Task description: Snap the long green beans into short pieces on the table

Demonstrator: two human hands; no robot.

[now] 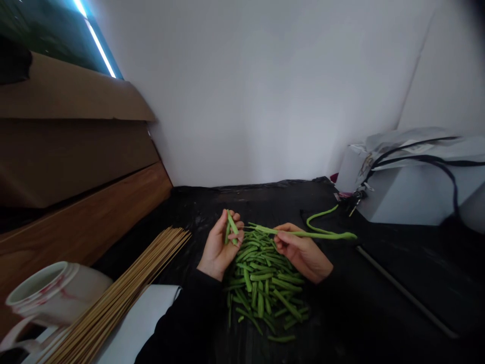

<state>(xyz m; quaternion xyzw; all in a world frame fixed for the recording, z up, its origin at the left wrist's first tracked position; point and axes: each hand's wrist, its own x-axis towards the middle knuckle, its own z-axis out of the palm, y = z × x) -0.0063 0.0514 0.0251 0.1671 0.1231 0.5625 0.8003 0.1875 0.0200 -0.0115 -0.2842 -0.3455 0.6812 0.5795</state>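
Observation:
Short bits of green bean (232, 224) sit in my left hand (220, 245), its fingers curled round them. My right hand (303, 250) pinches a long green bean (314, 234), which stretches away to the right past my knuckles. The bean's near end looks split into thin strands that point at my left hand. Below and between both hands lies a heap of cut green bean pieces (261, 283) on the black covering. Another long bean (318, 216) lies curved behind my right hand.
To the left are a bundle of thin wooden sticks (140, 278), a white mug (64, 290), white paper (140, 318) and a cardboard box (76, 151). A pale container with black straps (409, 187) stands at the right, with a dark flat object (424, 283) in front. A white wall (246, 91) rises behind.

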